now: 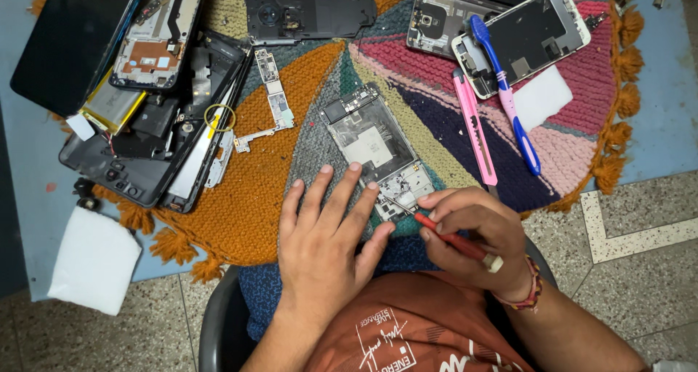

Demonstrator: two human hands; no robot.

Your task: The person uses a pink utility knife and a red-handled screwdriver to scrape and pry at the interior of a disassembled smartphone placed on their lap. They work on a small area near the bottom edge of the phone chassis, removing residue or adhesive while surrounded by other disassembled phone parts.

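We are observing the left hand (327, 234) lying flat, palm down, fingers spread and gripping nothing, its fingertips (354, 168) resting on the lower end of an opened phone frame (374, 148) that is lying diagonally at the middle of a multicoloured knitted mat (291, 197). The right hand (472, 230) is curling closed around a red-handled screwdriver (454, 242), whose thin metal tip is pointing at the frame's lower corner, just beside the left thumb; a beaded band is sitting on that wrist. To the right of the frame, a pink utility knife (476, 128) and a blue-handled tool (505, 96) are lying side by side, the blue one crossing a white-edged phone shell (542, 26), with a plain white pad (542, 97) just below it. At far left, dismantled dark phone bodies (145, 146) are stacking up, with a yellow-edged battery (109, 106) partly buried. A white cloth (91, 259) is resting on the blue tabletop (665, 125). Several parts along the top edge are being cut off, and the small circuit details are too fine to make out.
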